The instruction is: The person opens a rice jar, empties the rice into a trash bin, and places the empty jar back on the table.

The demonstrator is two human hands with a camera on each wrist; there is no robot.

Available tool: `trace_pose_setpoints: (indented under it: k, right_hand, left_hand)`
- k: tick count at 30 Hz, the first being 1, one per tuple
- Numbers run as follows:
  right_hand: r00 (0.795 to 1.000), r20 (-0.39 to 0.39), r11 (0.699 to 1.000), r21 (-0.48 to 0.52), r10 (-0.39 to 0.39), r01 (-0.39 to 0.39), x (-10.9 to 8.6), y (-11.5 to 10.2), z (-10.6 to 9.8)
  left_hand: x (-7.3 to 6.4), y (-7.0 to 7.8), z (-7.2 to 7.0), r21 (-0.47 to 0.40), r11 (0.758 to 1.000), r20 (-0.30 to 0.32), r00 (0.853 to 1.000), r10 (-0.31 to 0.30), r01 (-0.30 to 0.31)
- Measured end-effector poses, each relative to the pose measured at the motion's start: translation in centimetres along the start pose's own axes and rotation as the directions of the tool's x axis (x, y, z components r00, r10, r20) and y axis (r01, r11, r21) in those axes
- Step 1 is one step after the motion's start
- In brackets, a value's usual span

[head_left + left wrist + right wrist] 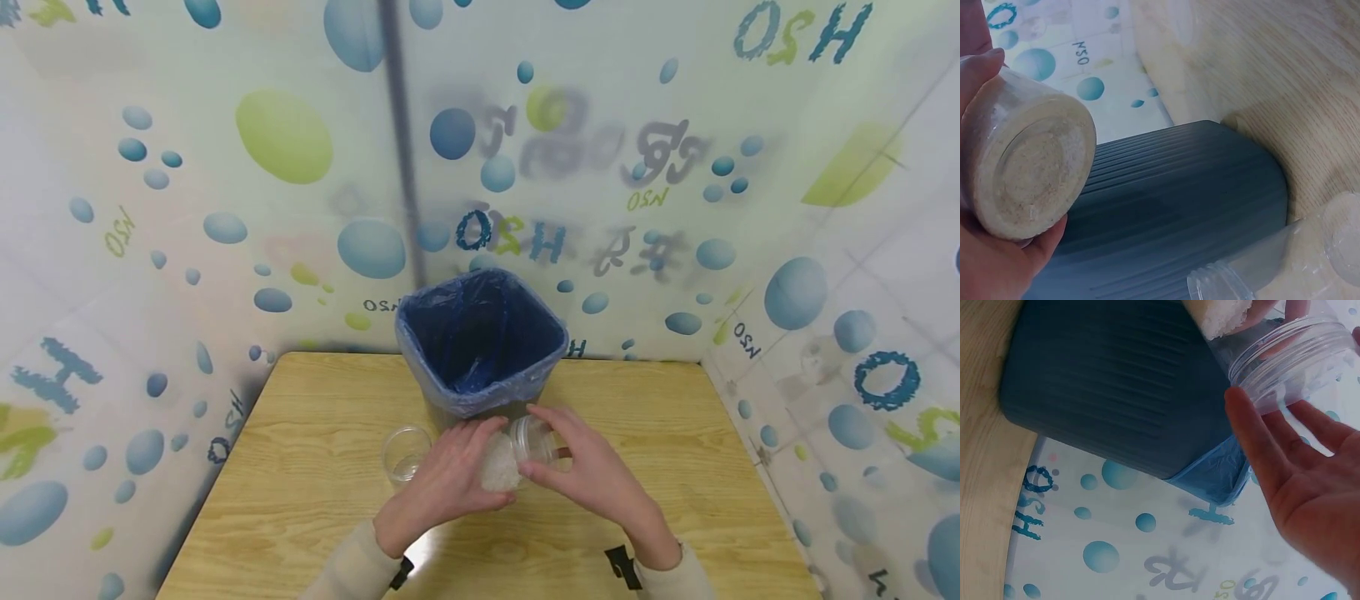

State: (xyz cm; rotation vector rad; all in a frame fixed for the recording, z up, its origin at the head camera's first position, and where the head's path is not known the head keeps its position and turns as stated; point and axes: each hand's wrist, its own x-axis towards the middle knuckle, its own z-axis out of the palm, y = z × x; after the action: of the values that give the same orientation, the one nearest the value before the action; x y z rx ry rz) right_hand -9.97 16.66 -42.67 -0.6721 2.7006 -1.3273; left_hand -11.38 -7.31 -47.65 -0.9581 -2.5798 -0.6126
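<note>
In the head view my left hand [442,471] grips a clear jar [500,465] holding whitish granules, its thumb and fingers around the side. The left wrist view shows the base of this tilted jar [1041,165], with pale grains packed behind it. My right hand [596,471] holds a second clear jar [534,442] between thumb and fingers, its threaded mouth turned toward the granules. Seen from the right wrist, that jar [1300,359] looks see-through, close beside the white granules [1225,315]. Whether the two mouths touch, I cannot tell.
Just beyond the hands stands a dark bin [1179,187] lined with a blue plastic bag [420,354]. Another clear jar [406,454] stands on the wooden table [315,467], left of my left hand. Patterned walls [300,250] enclose the table's back and sides.
</note>
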Motion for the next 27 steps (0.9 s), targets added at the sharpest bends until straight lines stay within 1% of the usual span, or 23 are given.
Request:
trace_pose_setpoints:
  k: [4, 8, 11, 13, 16, 19, 21, 23, 27]
  right_hand:
    - [0.995, 0.009, 0.995, 0.010, -0.094, 0.094, -0.1, 0.3, -0.3]
    - [0.984, 0.025, 0.984, -0.020, -0.179, 0.179, -0.3, 0.7, -0.6]
    - [0.975, 0.057, 0.975, -0.047, -0.213, 0.216, -0.4, 1.0, -0.8]
    - [0.973, 0.080, 0.975, -0.043, -0.215, 0.219, -0.4, 1.1, -0.9]
    - [0.974, 0.088, 0.977, -0.003, -0.210, 0.211, -0.5, 1.2, -0.9]
    - [0.983, 0.046, 0.984, 0.012, -0.180, 0.179, -0.4, 1.2, -0.7]
    - [0.991, 0.007, 0.991, -0.003, -0.130, 0.130, -0.3, 1.0, -0.4]
    - [0.998, -0.025, 0.997, -0.044, -0.064, 0.062, -0.2, 0.8, 0.0]
    - [0.997, -0.057, 0.991, -0.121, 0.053, -0.059, 0.1, 0.2, 0.5]
  left_hand:
    - [0.1, 0.0, 0.0, -0.005, 1.000, 0.000, 1.000, -0.001, 0.001]
    - [0.0, 0.0, 0.0, -0.022, 1.000, -0.005, 1.000, 0.001, -0.001]
    - [-0.1, -0.1, 0.0, -0.030, 1.000, -0.013, 1.000, 0.005, -0.005]
    - [-0.1, -0.1, 0.0, -0.032, 0.999, -0.019, 1.000, 0.009, -0.009]
    - [-0.1, -0.1, 0.0, -0.037, 0.999, -0.022, 1.000, 0.010, -0.010]
    - [-0.1, -0.1, 0.0, -0.038, 0.999, -0.022, 1.000, 0.005, -0.006]
    - [0.0, -0.1, 0.0, -0.035, 0.999, -0.021, 1.000, 0.001, -0.002]
    - [0.0, -0.1, 0.0, -0.026, 1.000, -0.019, 1.000, -0.001, 0.000]
    - [0.1, 0.0, 0.0, 0.003, 1.000, -0.017, 1.000, 0.003, -0.003]
